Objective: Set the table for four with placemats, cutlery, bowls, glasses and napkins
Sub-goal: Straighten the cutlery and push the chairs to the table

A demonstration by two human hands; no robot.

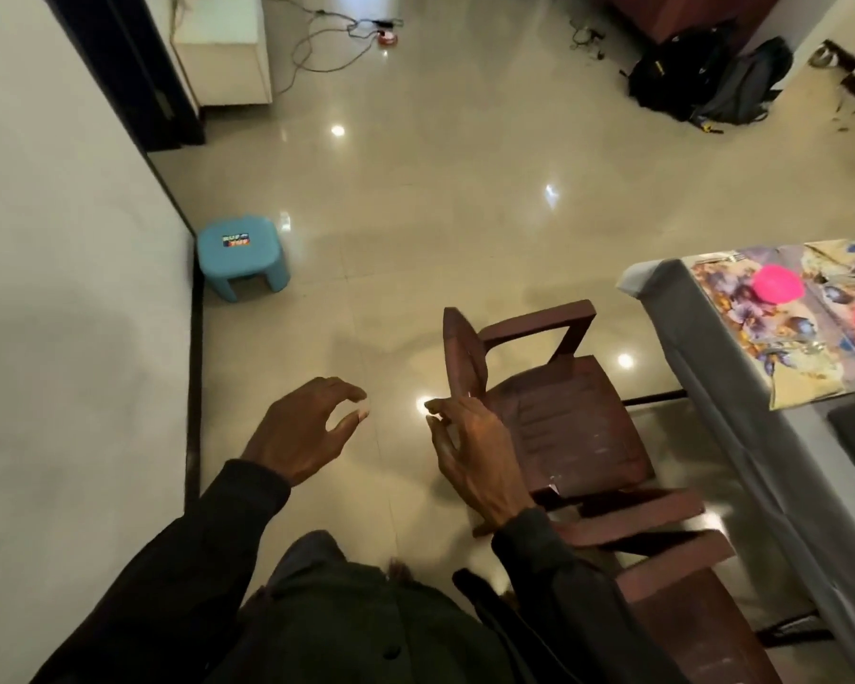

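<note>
Left hand point(302, 431) grip: fingers loosely curled, half open, holding nothing. Right hand point(475, 451) grip: same state, empty, just beside the dark brown wooden chair point(559, 422).

The table point(672, 308), draped in a grey cloth, stood on the glossy tiled floor point(415, 214). Two floral placemats point(731, 308) lay side by side at the table's far end, each bearing one of the pink bowls point(779, 283). A brown wooden chair point(563, 417) stood just beside the table's long side, and a second chair point(687, 609) stood next along that side. A blue stool point(242, 254) sat well apart from the table, by the wall. Dark backpacks point(712, 81) and loose cables point(327, 46) lay far beyond the table's end.
</note>
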